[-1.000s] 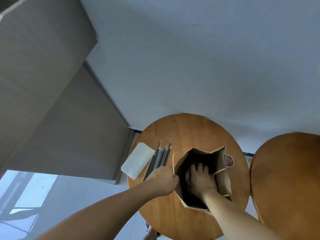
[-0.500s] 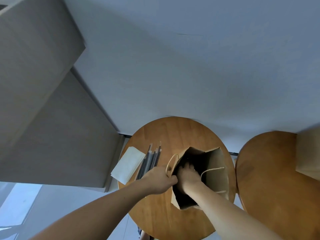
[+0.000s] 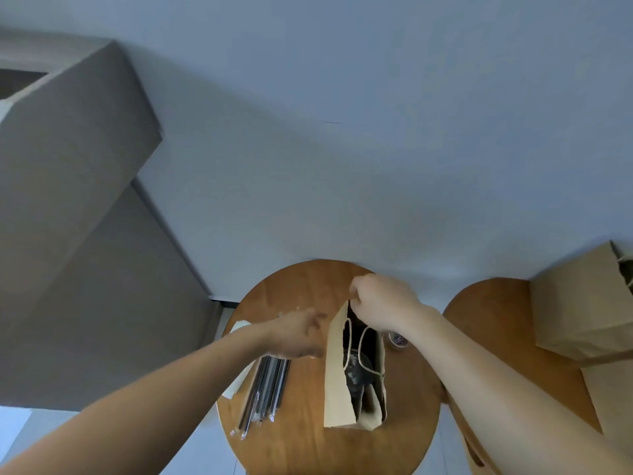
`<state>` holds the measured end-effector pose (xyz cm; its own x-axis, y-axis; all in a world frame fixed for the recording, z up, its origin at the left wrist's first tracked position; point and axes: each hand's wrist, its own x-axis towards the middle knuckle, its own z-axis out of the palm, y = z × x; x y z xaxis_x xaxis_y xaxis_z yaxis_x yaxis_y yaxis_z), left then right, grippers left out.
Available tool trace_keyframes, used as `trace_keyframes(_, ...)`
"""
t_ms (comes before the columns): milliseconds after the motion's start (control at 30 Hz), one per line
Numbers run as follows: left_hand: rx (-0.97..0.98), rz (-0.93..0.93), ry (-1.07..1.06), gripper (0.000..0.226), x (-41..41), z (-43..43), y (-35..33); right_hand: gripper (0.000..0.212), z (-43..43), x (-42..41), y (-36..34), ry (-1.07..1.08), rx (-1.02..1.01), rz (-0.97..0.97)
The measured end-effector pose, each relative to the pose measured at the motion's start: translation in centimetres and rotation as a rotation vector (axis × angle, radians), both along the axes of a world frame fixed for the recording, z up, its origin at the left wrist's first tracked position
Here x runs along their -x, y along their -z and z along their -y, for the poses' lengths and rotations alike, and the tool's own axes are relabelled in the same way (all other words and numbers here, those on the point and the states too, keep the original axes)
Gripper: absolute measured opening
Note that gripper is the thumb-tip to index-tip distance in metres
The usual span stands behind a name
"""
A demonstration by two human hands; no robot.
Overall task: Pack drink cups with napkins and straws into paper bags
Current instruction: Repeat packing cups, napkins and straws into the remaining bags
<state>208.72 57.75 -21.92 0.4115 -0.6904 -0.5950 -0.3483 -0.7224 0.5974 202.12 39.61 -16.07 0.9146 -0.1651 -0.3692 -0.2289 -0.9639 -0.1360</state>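
Observation:
A brown paper bag [image 3: 337,378] stands open on the round wooden table [image 3: 308,443], its rope handles hanging over the opening. Inside it shows the dark lid of a drink cup [image 3: 356,373]. My right hand [image 3: 382,303] pinches the bag's far rim from above. To the left of the bag, my left hand [image 3: 298,335] is blurred and hovers over the upper ends of several wrapped straws [image 3: 267,394]; its fingers are loosely curled and I see nothing in them. White napkins [image 3: 234,385] lie left of the straws, mostly hidden by my forearm.
A small roll of stickers [image 3: 398,339] lies just right of the bag. A second round table [image 3: 486,313] stands to the right, bearing more brown paper bags [image 3: 582,310]. A grey wall runs close behind both tables, and pale floor shows at the lower left.
My right hand came out of the bag and took hold of its far rim. My left hand let go of the near rim and moved over the straws. The camera shifted closer.

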Motion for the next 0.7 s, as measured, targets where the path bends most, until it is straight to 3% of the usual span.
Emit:
trace_keyframes(200, -0.019, 0.178, -0.240, 0.055, -2.7, -3.8, 1.5, 0.032, -4.7, -2.8, 2.8, 0.122, -0.304, 0.111)
trace_keyframes(333, -0.060, 0.146, -0.335, 0.052, -4.4, -7.8, 4.0, 0.023, -9.5, -5.2, 6.9, 0.167, -0.402, -0.023)
trace_keyframes(533, -0.181, 0.109, -0.439, 0.060, -6.4, -12.9, 8.4, 0.030, -14.7, -6.8, 15.2, 0.316, -0.463, -0.175)
trace_keyframes(700, -0.216, 0.092, -0.531, 0.045, -6.8, -15.2, 12.3, 0.038, -17.8, -7.3, 21.4, 0.399, -0.488, -0.265)
